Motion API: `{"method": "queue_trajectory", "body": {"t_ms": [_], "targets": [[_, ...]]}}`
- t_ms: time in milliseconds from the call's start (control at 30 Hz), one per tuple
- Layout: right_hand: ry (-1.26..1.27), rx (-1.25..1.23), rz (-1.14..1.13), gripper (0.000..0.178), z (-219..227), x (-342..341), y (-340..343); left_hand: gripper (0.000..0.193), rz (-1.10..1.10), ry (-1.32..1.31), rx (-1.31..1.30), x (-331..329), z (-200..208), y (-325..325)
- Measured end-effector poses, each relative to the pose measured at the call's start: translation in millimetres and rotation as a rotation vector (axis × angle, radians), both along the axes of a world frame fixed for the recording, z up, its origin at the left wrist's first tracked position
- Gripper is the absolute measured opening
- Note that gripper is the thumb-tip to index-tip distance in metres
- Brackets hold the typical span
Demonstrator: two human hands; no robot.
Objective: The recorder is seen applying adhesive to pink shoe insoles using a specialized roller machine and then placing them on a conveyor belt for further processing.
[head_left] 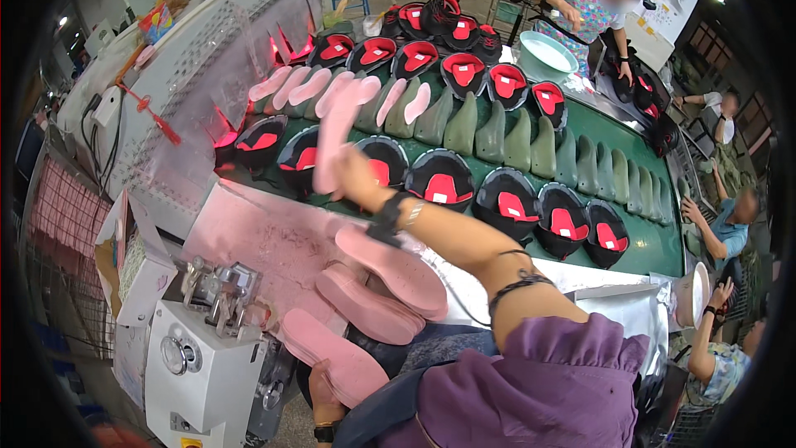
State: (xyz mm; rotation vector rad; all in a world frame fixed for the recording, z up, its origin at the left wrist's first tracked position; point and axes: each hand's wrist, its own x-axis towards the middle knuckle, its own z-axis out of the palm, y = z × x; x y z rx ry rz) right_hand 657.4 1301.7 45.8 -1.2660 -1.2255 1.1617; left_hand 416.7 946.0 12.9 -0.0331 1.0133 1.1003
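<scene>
My right hand point(356, 174) reaches over the green bench, closed on the end of a pink insole point(337, 129), blurred by motion. Beneath that insole runs a row of olive-green shoe lasts point(460, 129); the ones at the left end carry pink insoles point(416, 104). Low in the picture, my left hand point(326, 388) grips a stack of pink insoles point(336, 350) from below, its fingers partly hidden. Two more piles of pink insoles, the insole stack point(365, 305) and the longer pile point(398, 270), lie close by at the bench's near edge.
Black shoe uppers point(439, 187) with red linings line both sides of the lasts. A white machine point(195, 369) stands at lower left beside a pink-dusted board point(257, 228). Across the bench a co-worker point(584, 8) stands by a pale green basin point(547, 54). Other people sit along the right.
</scene>
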Motion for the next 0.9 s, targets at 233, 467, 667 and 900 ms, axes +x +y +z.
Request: {"method": "queue_trajectory", "body": {"t_ms": [233, 467, 667, 900], "targets": [[-0.770, -0.093, -0.599, 0.050, -5, 291, -2, 0.050, -0.008, 0.071, -0.055, 14, -1, 9], [-0.539, -0.142, -0.725, 0.029, -26, 411, -1, 0.050, -0.092, 0.032, -0.032, 32, -7, 30], [-0.456, 0.054, -0.211, 0.020, 41, 123, -54, 0.042, 0.072, 0.106, -0.058, 25, 36, 11], [-0.567, 0.162, 0.653, 0.041, 82, -37, -233, 0.034, -0.024, 0.113, 0.212, 32, 40, 46]]}}
